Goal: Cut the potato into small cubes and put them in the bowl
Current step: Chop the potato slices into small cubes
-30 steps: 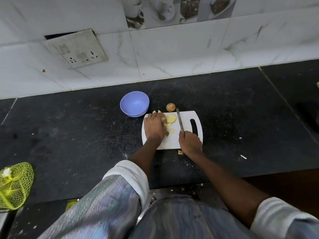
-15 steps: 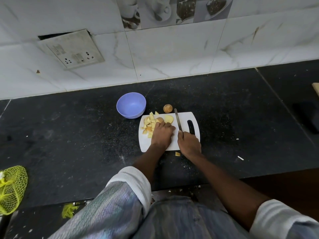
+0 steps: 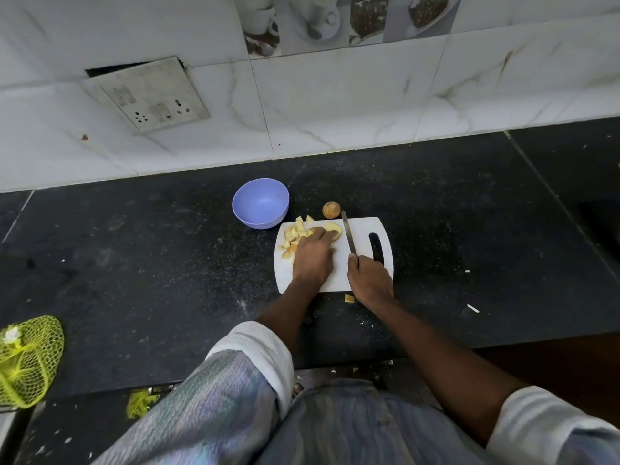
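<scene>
- White cutting board [image 3: 362, 229] lying flat on the black speckled counter [image 3: 134, 263], dark handle slot toward its right edge.
- Pale yellow potato cubes [image 3: 295, 233] heaped on the board's far left corner, a couple spilling over the far edge just beside the bowl.
- Larger uncut potato piece [image 3: 333, 227] on the board right of the cubes, partly under the left fingertips.
- Left hand [image 3: 313, 256] palm down on the board, fingers [image 3: 318, 233] bent over the potato piece and touching the cubes; whether pinching or only pressing, cannot tell.
- Right hand [image 3: 369, 280] near the board's near right corner, fingers curled tight round the handle of the knife [image 3: 348, 234]; blade pointing away across the board, just right of the potato piece.
- Lilac bowl [image 3: 261, 203] upright on the counter, just beyond the board's far left corner, nothing visible inside.
- Small round brown potato [image 3: 331, 210] on the counter at the board's far edge, close to the knife tip.
- Single stray cube [image 3: 349, 298] on the counter just off the board's near edge, beside the right wrist.
- Yellow mesh bag [image 3: 28, 357] at the far left counter edge.
- Grey socket plate [image 3: 147, 94] on the marble-tiled wall behind.
</scene>
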